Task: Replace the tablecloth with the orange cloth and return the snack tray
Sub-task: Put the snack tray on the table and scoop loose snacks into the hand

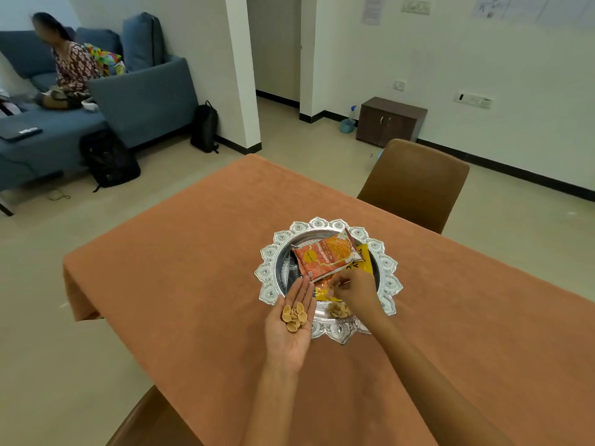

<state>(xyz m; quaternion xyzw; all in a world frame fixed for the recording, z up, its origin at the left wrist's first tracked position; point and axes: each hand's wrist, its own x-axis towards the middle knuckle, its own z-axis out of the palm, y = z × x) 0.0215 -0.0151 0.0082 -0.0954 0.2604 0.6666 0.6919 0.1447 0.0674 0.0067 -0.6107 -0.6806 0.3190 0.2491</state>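
Note:
The orange cloth (199,252) covers the table. On it stands the ornate silver snack tray (273,252) with an orange snack packet (325,257) and a yellow packet (365,260) in it. My left hand (294,326) lies palm up at the tray's near left rim, cupping several shell-shaped snack pieces (293,316). My right hand (352,291) reaches into the tray with its fingers pinched on a small snack piece beside the packets. More loose pieces (338,312) lie in the tray under that hand.
A brown chair (415,181) stands at the table's far right side, another chair back (151,420) at the near left. A blue sofa (138,98) with a seated person, black bags (109,159) on the floor and a small dark cabinet (389,122) stand farther off.

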